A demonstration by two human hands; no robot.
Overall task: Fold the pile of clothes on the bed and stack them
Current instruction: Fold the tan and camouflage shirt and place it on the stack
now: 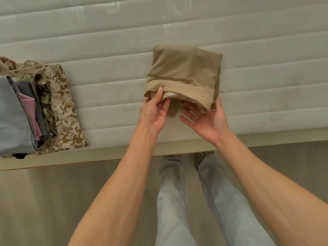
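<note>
A folded tan garment [184,73] lies on the quilted mattress [110,71], near its front edge. My left hand [154,110] pinches the garment's near left corner, thumb on top of the fabric. My right hand [207,119] is palm up with straight fingers slid under the near right edge, its thumb up against the right side. At the far left stands a stack of folded clothes [33,110]: camouflage pieces, a pink one, grey ones and a light blue one on the near side.
The mattress front edge [106,155] runs across the frame, with floor below it. My legs in light jeans [188,201] stand against the bed between my forearms. Bare mattress lies between the stack and the tan garment.
</note>
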